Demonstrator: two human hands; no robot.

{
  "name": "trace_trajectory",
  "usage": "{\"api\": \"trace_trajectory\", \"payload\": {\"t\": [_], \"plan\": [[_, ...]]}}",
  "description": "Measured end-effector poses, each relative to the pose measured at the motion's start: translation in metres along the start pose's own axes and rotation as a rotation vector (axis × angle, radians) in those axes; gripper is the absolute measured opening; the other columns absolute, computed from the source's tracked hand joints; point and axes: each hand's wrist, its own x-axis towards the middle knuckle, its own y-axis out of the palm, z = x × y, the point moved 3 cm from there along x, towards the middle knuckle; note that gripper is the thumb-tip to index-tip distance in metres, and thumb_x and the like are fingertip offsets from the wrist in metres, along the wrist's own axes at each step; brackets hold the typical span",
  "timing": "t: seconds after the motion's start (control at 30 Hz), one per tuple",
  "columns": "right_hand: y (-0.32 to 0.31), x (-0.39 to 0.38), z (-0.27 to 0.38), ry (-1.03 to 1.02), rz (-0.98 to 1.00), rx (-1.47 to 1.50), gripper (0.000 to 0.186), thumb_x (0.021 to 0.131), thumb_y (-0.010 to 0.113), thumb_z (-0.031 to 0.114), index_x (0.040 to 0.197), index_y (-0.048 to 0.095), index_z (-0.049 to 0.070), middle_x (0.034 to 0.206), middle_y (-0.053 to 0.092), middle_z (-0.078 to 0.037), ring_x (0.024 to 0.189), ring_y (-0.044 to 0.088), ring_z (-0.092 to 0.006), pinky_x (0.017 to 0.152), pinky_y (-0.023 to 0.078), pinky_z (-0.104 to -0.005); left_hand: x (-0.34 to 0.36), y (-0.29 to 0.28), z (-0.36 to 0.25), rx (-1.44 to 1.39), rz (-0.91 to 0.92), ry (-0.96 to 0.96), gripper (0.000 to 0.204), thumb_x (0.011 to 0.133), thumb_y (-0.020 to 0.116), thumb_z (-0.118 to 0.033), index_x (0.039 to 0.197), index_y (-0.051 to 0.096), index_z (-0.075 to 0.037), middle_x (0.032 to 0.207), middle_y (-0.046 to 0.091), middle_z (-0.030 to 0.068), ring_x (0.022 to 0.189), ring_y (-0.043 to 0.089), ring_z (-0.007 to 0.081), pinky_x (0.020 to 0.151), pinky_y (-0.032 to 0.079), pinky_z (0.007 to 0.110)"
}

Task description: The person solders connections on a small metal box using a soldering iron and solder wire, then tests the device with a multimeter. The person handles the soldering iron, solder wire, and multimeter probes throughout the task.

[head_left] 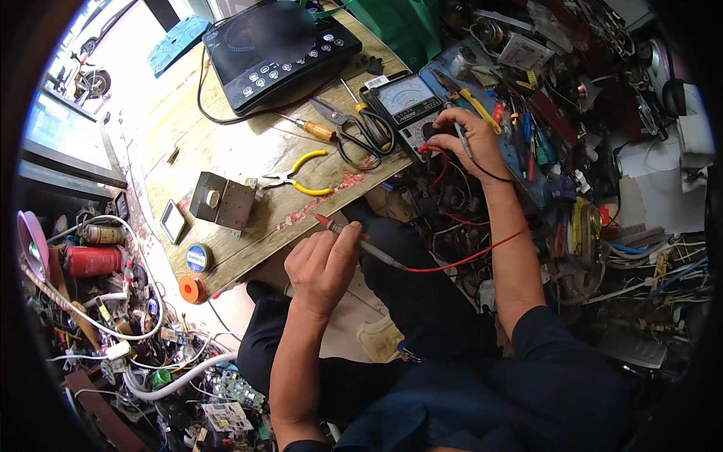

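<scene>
My left hand (320, 271) is closed around a test probe (382, 255) with a grey body and red lead, its reddish tip pointing up and left beyond the table's front edge. My right hand (482, 151) reaches to an analog multimeter (410, 102) at the table's right edge. Its thumb and fingertips are at the meter's dial, and a dark test probe (462, 140) with a black lead is tucked in the same hand. Left of the meter lie black-handled scissors (343, 120) and a screwdriver (309, 128). Yellow-handled pliers (301, 175) rest beside a metal box-shaped part (223, 201).
A black induction cooker (279, 53) stands at the back of the wooden table (162, 135). Near the left corner are a small framed panel (173, 221), a round tin (199, 258) and an orange spool (192, 288). Tools and scrap (527, 135) crowd the right; wires and circuit boards (233, 388) heap lower left.
</scene>
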Motion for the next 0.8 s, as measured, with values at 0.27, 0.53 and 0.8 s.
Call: {"api": "trace_trajectory", "payload": {"t": [0.27,0.53,0.8], "plan": [[0.011,0.000,0.007,0.002,-0.136,-0.130,0.030,0.075,0.097,0.013,0.092,0.073,0.003,0.086,0.072,-0.007,0.076,0.068,-0.0202,0.071,0.055,-0.0356,0.003,-0.002,0.002,0.006,0.006,-0.018,0.039,0.082,0.086,-0.004,0.118,0.074,-0.009,0.074,0.058,0.0029,0.062,0.061,0.0199,0.055,0.047,0.034],[-0.002,-0.013,0.016,-0.100,-0.286,0.190,0.026,0.090,0.088,0.013,0.111,0.074,0.006,0.103,0.078,-0.007,0.090,0.073,-0.0169,0.079,0.058,-0.0334,0.005,-0.004,0.000,0.008,-0.002,-0.017,0.037,0.083,0.087,-0.004,0.117,0.074,-0.008,0.074,0.059,0.0035,0.060,0.060,0.0207,0.055,0.047,0.034],[0.033,-0.030,0.130,-0.219,-0.492,0.993,0.055,0.116,0.050,0.038,0.155,0.052,0.000,0.113,0.076,-0.015,0.093,0.071,-0.0177,0.071,0.052,-0.0288,-0.009,-0.022,0.020,-0.002,-0.201,-0.127,0.038,0.091,0.084,-0.012,0.124,0.064,-0.006,0.082,0.066,0.0110,0.064,0.065,0.0290,0.054,0.050,0.039]]}}
